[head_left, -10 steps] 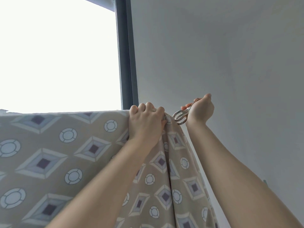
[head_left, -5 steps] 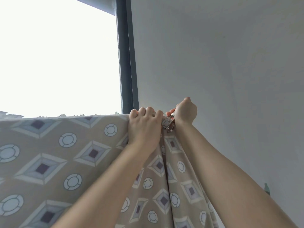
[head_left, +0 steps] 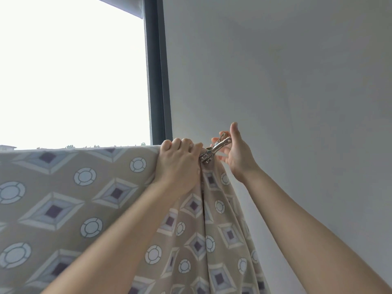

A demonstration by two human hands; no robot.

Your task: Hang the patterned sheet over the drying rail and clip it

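The beige patterned sheet [head_left: 84,198], printed with diamonds and circles, hangs over the drying rail, which is hidden under its top fold. My left hand [head_left: 180,164] is shut on the bunched right end of the sheet's top edge. Right beside its knuckles a metal clip [head_left: 214,148] bites onto the gathered cloth, with its handles pointing up and to the right. My right hand [head_left: 239,158] is just right of the clip, thumb raised and fingers spread behind the handles, not squeezing them.
A dark window frame [head_left: 158,81] stands upright behind the sheet, with a bright window to its left. A plain grey wall [head_left: 297,102] fills the right side, close behind the clip and my right hand.
My right hand brought the clip left onto the gathered sheet edge beside my left hand, then opened and drew back slightly right. The clip now stays on the cloth. My left hand kept its grip.
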